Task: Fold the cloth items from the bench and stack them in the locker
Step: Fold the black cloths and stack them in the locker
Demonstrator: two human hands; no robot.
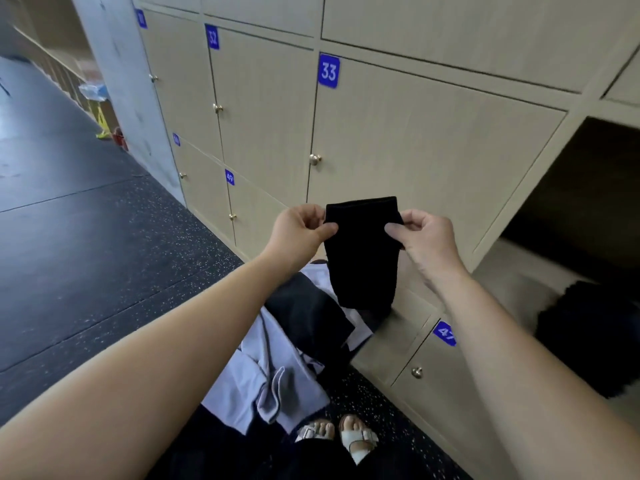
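I hold a small black cloth (362, 251) up in front of locker door 33 (415, 150). My left hand (299, 228) pinches its left edge and my right hand (420, 233) pinches its right edge, so it hangs down between them. Below it, a heap of lavender-grey cloth (263, 368) and dark cloth (304, 306) lies on the bench, which is hidden under the pile. At the right an open locker (571, 209) holds a black cloth item (588, 334) on its floor.
Beige locker doors with brass knobs fill the wall ahead, numbered 32 (212, 37), 49 (229, 177) and 47 (445, 333). Dark speckled floor (104, 254) stretches left. My sandalled feet (341, 434) stand below the pile. A grey pillar (128, 81) rises at the left.
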